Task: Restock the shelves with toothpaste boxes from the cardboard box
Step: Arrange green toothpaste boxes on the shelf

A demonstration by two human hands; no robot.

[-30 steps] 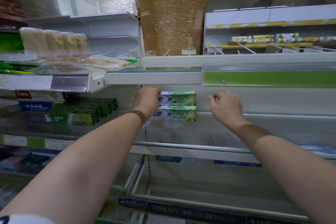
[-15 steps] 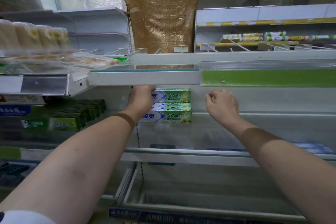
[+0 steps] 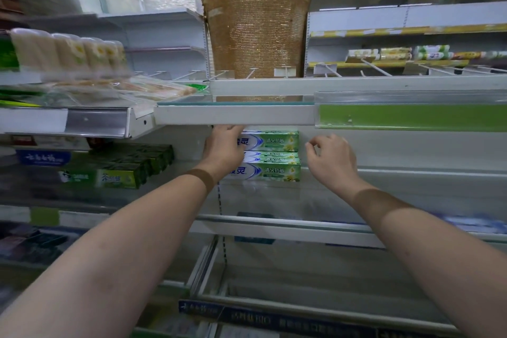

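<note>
Stacked toothpaste boxes (image 3: 270,156) fill the shelf (image 3: 397,189) at 12 o'clock, reaching nearly to the upper shelf edge (image 3: 233,118). The left hand (image 3: 223,151) lies against their left end; the right hand (image 3: 333,162) hangs just off their right end. Bare shelf runs toward 3 o'clock. Green boxes (image 3: 118,170) crowd the 9 o'clock side.
</note>
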